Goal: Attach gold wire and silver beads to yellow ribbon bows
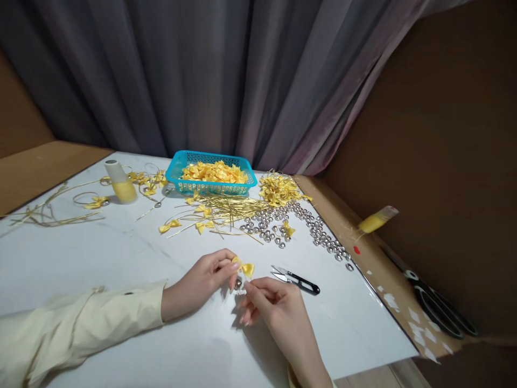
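Observation:
Between the thumb and fingers of my left hand point(204, 280) is a small yellow ribbon bow point(247, 269), held a little above the white tabletop. Just below the bow hangs a shiny silver bead point(238, 283), close to the left fingertips. My right hand point(280, 307) is closed in a pinch beside them, its thumb and forefinger on a thin strand, perhaps thread, too fine to make out. Black-handled thread snips point(302, 283) lie on the table beyond my right hand, blades slightly apart.
A blue basket point(173, 180) of yellow bows stands at the back. Gold cords point(230, 207), silver beads point(323, 234) and a gold bundle point(278, 189) lie before it. A yellow thread cone point(124, 188) stands left. Large scissors point(432, 307) and paper scraps point(416, 323) lie right.

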A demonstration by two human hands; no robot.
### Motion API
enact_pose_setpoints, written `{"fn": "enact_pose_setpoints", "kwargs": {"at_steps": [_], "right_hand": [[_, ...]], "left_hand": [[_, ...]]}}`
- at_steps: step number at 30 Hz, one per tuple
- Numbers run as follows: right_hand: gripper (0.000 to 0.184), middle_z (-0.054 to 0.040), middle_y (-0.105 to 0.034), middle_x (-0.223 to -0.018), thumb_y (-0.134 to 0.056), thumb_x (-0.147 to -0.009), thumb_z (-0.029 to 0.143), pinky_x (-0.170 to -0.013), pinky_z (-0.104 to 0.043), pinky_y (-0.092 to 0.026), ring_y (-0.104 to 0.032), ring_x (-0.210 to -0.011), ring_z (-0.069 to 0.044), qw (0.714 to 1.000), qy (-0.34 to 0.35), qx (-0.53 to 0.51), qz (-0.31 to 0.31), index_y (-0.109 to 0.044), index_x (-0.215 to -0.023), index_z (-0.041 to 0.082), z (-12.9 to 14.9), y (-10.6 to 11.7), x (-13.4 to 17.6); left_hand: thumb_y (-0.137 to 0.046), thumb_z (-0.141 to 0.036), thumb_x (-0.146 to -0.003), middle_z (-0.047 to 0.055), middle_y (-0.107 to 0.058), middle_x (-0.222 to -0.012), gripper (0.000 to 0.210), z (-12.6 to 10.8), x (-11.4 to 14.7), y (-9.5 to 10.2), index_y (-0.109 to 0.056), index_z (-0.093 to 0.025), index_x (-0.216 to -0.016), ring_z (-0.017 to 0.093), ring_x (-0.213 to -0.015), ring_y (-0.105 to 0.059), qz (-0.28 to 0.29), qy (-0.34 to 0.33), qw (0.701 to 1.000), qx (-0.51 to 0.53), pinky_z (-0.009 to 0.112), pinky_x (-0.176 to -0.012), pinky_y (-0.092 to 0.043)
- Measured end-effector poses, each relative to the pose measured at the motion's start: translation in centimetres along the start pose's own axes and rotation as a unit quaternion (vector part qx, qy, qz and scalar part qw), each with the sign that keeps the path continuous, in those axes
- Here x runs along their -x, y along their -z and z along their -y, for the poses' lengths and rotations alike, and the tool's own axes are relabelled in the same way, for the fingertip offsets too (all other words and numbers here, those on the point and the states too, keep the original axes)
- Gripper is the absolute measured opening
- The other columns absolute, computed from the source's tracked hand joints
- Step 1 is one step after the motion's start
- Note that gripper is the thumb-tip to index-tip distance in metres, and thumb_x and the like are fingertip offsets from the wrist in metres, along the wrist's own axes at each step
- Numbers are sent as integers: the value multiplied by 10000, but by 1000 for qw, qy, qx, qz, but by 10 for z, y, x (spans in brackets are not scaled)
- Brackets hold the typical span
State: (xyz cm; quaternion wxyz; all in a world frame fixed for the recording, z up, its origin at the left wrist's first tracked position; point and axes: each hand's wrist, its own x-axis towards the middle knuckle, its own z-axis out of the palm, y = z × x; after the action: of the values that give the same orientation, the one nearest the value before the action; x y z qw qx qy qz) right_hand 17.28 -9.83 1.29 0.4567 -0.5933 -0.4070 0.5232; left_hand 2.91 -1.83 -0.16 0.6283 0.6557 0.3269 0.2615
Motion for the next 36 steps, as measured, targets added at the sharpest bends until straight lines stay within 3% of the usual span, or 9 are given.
{"fn": "enact_pose_setpoints", "kwargs": {"at_steps": [12,23,32,36], "right_hand": [[281,-22,-605,-502,-562,-817,357,-482,-203,-477,-563,-439,-122,999,27,33,-32,-653,-683,127,4,-13,6],[285,-22,-612,-523,-467,-881,323,-504,-208,-453,-584,-475,-140,985,116,119,-53,-622,-699,167,-4,-15,8],[294,-22,-592,-555,-408,-907,242,-490,-196,-386,-531,-477,-117,926,230,276,-115,-613,-711,166,-9,-10,7],[270,-21,-604,-559,-419,-902,227,-490,-199,-391,-552,-482,-121,923,237,279,-116,-633,-749,168,-13,-11,8]], "left_hand": [[-413,-384,-918,-43,-517,-622,231,1,9,-6,-497,-180,-848,115,-583,-517,-33,-58,996,-61,235,-585,-410],[-396,-363,-921,-35,-521,-623,215,-1,10,-6,-499,-182,-868,123,-588,-510,-44,-71,992,-92,235,-582,-400],[-399,-375,-919,-20,-562,-680,234,-8,6,0,-501,-186,-826,135,-648,-513,-13,-62,993,-98,254,-634,-389],[-420,-374,-908,-12,-533,-706,270,-11,5,3,-523,-180,-750,137,-693,-494,-24,-66,992,-106,253,-668,-376]]}}
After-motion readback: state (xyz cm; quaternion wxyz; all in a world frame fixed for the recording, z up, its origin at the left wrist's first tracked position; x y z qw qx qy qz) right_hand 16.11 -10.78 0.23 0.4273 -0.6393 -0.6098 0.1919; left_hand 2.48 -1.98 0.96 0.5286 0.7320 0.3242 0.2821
